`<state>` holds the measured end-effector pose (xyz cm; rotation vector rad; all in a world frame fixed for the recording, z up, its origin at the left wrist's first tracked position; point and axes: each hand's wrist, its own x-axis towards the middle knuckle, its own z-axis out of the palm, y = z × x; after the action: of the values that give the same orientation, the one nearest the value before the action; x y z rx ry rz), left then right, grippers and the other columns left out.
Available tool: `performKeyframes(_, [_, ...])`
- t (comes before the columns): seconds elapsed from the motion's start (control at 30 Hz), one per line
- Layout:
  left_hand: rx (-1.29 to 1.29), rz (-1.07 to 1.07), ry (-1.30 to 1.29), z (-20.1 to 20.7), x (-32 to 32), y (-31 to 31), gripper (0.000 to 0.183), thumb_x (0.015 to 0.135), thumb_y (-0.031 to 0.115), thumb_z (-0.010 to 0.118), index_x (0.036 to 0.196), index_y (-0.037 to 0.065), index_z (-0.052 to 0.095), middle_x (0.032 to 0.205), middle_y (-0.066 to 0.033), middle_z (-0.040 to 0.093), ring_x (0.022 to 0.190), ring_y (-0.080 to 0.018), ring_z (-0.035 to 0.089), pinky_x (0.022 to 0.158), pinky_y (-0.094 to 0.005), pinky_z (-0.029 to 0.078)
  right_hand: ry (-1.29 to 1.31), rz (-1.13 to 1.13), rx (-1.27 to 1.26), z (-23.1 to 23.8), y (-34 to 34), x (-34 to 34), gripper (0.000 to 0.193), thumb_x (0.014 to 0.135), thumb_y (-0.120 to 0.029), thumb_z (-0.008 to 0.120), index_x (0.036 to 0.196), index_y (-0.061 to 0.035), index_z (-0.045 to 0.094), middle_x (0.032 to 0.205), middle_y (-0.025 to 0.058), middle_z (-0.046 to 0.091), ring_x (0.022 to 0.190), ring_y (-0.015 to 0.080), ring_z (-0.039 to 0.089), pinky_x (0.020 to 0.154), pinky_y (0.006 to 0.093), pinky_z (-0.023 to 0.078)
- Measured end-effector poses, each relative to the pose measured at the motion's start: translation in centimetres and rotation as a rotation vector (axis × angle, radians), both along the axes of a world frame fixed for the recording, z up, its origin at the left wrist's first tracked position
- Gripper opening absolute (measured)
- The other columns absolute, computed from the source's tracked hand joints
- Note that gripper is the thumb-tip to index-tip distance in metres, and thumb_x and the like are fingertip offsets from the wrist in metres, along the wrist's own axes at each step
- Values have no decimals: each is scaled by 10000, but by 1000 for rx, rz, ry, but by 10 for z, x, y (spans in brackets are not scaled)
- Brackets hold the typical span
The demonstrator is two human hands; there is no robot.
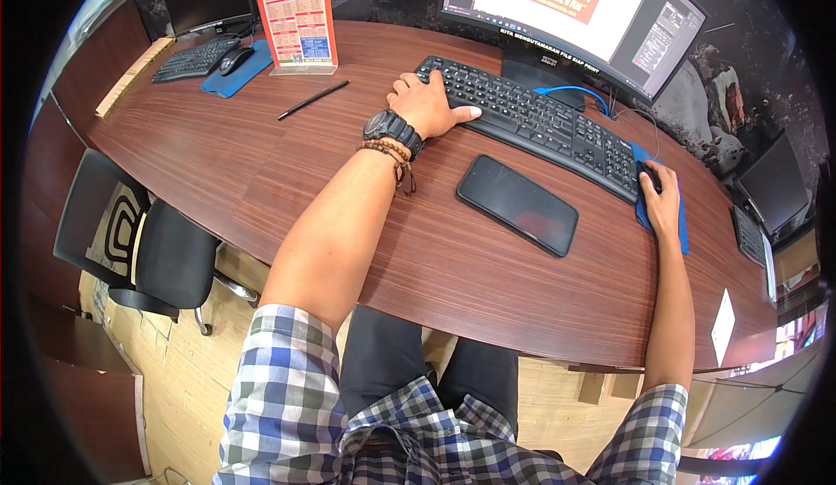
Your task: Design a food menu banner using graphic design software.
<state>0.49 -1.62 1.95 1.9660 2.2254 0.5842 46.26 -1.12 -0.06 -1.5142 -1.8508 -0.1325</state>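
Observation:
My left hand point(423, 109) rests on the left end of a black keyboard point(553, 132), fingers over the keys and thumb stretched along its near edge. A black watch point(393, 128) and beaded bracelets are on that wrist. At the keyboard's right end, my right hand point(664, 205) is closed over a dark mouse point(650, 177), mostly hidden under the fingers. The mouse lies on a blue mouse pad point(683, 234). Between my forearms a black smartphone point(519, 205) lies flat, its screen dark. Behind the keyboard, a lit monitor point(666, 37) shows a design window with a red and white layout.
The curved brown wooden desk point(488, 302) also bears a black pen point(313, 100), a red and white stand-up sign point(296, 23), and a second keyboard point(193, 58) and mouse point(235, 60) at left. Another screen point(773, 180) stands far right. A black office chair point(174, 250) is at left.

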Motion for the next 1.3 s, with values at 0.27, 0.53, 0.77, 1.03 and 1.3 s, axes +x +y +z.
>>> performKeyframes(0.27, [-3,6,-3,-2,-3,2,1102,752,762,657,1492,1,362,1422,-358,394,1347,-485,381,1097,-527,353,-12,2,-4,1,2,-4,336,902,-249,661,1174,-51,676,1215,184,611,1174,342,564,1031,413,417])
performKeyframes(0.53, [44,10,-2,-2,0,1,1067,762,740,661,1480,3,379,1397,-349,410,1320,-484,395,1096,-523,345,-1,23,30,3,0,-4,330,903,-233,665,1163,-30,669,1184,185,608,1153,342,567,1016,396,424])
performKeyframes(0.77, [20,10,1,1,6,-7,1074,765,745,655,1490,8,366,1419,-351,384,1344,-480,374,1095,-531,349,51,36,30,2,-8,-3,336,890,-178,664,1175,-1,652,1177,172,595,1132,331,574,1004,383,433])
performKeyframes(1.03, [26,15,14,-3,1,-2,1054,759,759,648,1477,35,381,1426,-357,364,1320,-467,379,1067,-535,348,83,81,7,3,-6,-6,348,888,-187,676,1189,-15,650,1190,166,594,1136,330,578,987,382,446])
performKeyframes(1.3, [17,12,17,-3,0,-1,1057,763,754,650,1484,34,370,1426,-351,367,1322,-464,378,1065,-531,349,75,89,6,5,-6,-8,347,892,-201,674,1184,-15,653,1197,163,601,1134,330,584,985,379,447])
